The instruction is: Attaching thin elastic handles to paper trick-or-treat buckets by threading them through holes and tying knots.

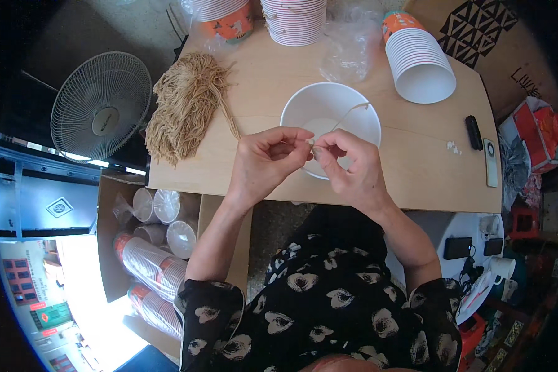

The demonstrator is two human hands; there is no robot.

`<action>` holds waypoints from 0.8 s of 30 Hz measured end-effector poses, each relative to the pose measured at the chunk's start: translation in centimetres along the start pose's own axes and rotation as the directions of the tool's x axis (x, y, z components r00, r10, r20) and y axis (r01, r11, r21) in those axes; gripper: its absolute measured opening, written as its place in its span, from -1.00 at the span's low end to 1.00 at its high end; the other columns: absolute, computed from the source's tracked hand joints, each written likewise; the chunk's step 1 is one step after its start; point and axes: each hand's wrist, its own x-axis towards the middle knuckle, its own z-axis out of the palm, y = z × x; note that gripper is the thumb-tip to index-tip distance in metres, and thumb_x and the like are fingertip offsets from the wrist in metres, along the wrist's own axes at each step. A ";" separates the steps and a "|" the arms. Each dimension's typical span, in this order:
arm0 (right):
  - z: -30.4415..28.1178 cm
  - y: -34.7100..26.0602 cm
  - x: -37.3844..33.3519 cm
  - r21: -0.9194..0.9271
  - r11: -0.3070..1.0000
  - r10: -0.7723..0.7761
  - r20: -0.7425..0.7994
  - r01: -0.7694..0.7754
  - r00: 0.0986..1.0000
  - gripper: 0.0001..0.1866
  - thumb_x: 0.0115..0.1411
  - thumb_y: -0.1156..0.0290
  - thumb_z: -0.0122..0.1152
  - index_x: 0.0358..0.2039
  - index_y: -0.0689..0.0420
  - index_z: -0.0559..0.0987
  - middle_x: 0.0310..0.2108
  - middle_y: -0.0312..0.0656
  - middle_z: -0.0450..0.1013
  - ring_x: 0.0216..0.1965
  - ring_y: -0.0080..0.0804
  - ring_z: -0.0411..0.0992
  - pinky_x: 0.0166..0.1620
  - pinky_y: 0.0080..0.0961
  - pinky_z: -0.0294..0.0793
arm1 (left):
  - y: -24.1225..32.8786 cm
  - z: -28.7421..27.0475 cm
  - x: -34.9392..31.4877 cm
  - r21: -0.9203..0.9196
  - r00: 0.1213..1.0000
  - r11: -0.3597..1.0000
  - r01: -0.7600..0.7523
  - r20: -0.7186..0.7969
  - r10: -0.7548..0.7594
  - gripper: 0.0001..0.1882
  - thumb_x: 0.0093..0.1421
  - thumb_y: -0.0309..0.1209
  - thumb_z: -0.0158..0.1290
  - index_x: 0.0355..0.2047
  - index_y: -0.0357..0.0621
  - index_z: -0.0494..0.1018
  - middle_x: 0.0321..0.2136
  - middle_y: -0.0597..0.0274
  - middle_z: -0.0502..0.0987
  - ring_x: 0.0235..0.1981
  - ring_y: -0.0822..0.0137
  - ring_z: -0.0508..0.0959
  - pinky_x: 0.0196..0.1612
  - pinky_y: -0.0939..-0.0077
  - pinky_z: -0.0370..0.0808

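Over the near part of a white paper tub, my left hand and my right hand meet fingertip to fingertip. Both are closed in a pinch on a thin beige string, whose free end sticks up past my right hand and curls over the tub. A small pale bit shows between the fingertips; what it is I cannot make out. To the left of my left hand lies a thick bundle of beige strings, with one strand trailing towards my wrist.
Stacked paper tubs lie at the back right, more stacks at the back. Crumpled clear plastic sits between them. A black object and white scraps lie at right. A fan and a carton of wrapped tubs stand left.
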 end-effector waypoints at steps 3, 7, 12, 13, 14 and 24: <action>0.0 0.2 0.2 0.073 0.997 0.018 -0.032 -0.015 0.999 -0.90 0.17 0.51 0.29 -0.32 0.23 0.57 -0.45 -0.16 0.55 -0.44 -0.40 0.51 -0.35 -0.48 0.46 | -0.4 -0.2 0.0 0.000 1.000 1.000 0.010 0.015 -0.010 -0.85 0.22 -0.60 0.17 -0.19 -0.38 0.57 -0.35 0.23 0.65 -0.29 0.48 0.65 -0.16 0.63 0.61; -0.5 -0.5 0.4 0.091 0.992 0.084 0.007 -0.084 0.996 -0.91 0.20 0.51 0.28 -0.32 0.26 0.58 -0.45 -0.19 0.56 -0.43 -0.50 0.50 -0.34 -0.52 0.47 | -0.6 0.0 -0.2 0.015 0.999 0.999 -0.033 0.011 0.032 -0.85 0.22 -0.61 0.17 -0.20 -0.40 0.58 -0.33 0.19 0.66 -0.26 0.46 0.66 -0.14 0.62 0.62; -0.3 -0.5 0.5 0.137 0.980 0.144 0.008 -0.144 0.990 -0.89 0.21 0.51 0.29 -0.31 0.29 0.60 -0.43 -0.20 0.59 -0.44 -0.55 0.51 -0.33 -0.58 0.49 | -0.7 0.5 -0.3 0.029 0.997 0.997 -0.078 -0.015 0.078 -0.86 0.22 -0.62 0.17 -0.20 -0.41 0.58 -0.30 0.14 0.67 -0.22 0.42 0.67 -0.12 0.58 0.63; -0.3 -0.4 0.5 0.159 0.975 0.156 0.014 -0.156 0.988 -0.88 0.22 0.50 0.29 -0.30 0.30 0.61 -0.43 -0.20 0.59 -0.43 -0.55 0.52 -0.33 -0.59 0.49 | -0.8 0.5 -0.3 0.042 0.996 0.995 -0.088 -0.013 0.089 -0.86 0.22 -0.63 0.17 -0.20 -0.41 0.58 -0.30 0.14 0.67 -0.21 0.41 0.67 -0.11 0.58 0.63; -0.2 -0.4 0.5 0.180 0.969 0.168 0.020 -0.169 0.986 -0.87 0.23 0.49 0.29 -0.29 0.31 0.62 -0.42 -0.19 0.60 -0.42 -0.55 0.54 -0.33 -0.59 0.50 | -0.8 0.5 -0.4 0.056 0.995 0.994 -0.098 -0.012 0.098 -0.86 0.23 -0.63 0.17 -0.20 -0.41 0.58 -0.29 0.13 0.67 -0.20 0.39 0.67 -0.10 0.58 0.63; -1.7 -1.4 0.3 0.216 0.951 0.199 0.118 -0.221 0.973 -0.81 0.34 0.46 0.14 -0.22 0.34 0.61 -0.38 -0.13 0.61 -0.33 -0.50 0.58 -0.23 -0.57 0.54 | -1.1 -0.3 -0.1 -0.041 0.995 0.996 -0.080 0.055 0.082 -0.86 0.28 -0.57 0.15 -0.19 -0.40 0.58 -0.29 0.13 0.67 -0.27 0.44 0.64 -0.18 0.60 0.60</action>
